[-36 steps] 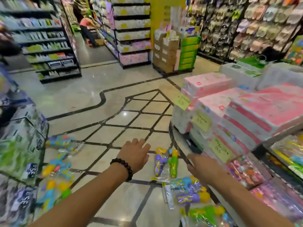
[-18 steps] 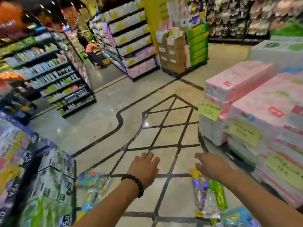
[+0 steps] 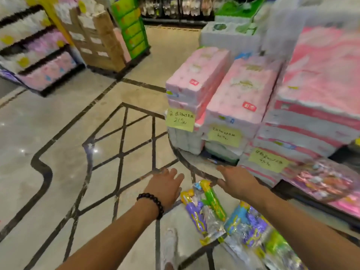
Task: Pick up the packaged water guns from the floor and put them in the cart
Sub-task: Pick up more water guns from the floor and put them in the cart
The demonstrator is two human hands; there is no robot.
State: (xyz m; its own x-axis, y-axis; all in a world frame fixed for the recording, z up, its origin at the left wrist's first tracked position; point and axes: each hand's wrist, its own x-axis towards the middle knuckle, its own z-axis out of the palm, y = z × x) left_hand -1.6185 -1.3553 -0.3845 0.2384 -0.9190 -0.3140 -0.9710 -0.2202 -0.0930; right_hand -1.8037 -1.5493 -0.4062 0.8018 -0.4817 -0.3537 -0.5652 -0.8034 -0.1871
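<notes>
Two hands reach out empty, fingers spread: my left hand (image 3: 165,187) and right hand (image 3: 238,183) hover either side of the packaged water guns (image 3: 206,207), which lie on the floor (image 3: 58,152) just beneath, near the pink tissue stacks (image 3: 229,100).

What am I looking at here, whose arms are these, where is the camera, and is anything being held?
No machine here: these are a person's two bare arms, filmed by one wide-angle camera worn on their head, looking forward and down in a shop aisle. The left hand, with a dark bead bracelet on its wrist, and the right hand both reach out with fingers spread. Neither has a grip on anything. On the tiled floor below them lie packaged water guns in clear bags. To the right stand stacked pink packs with yellow price notes. No cart shows in this picture.
</notes>
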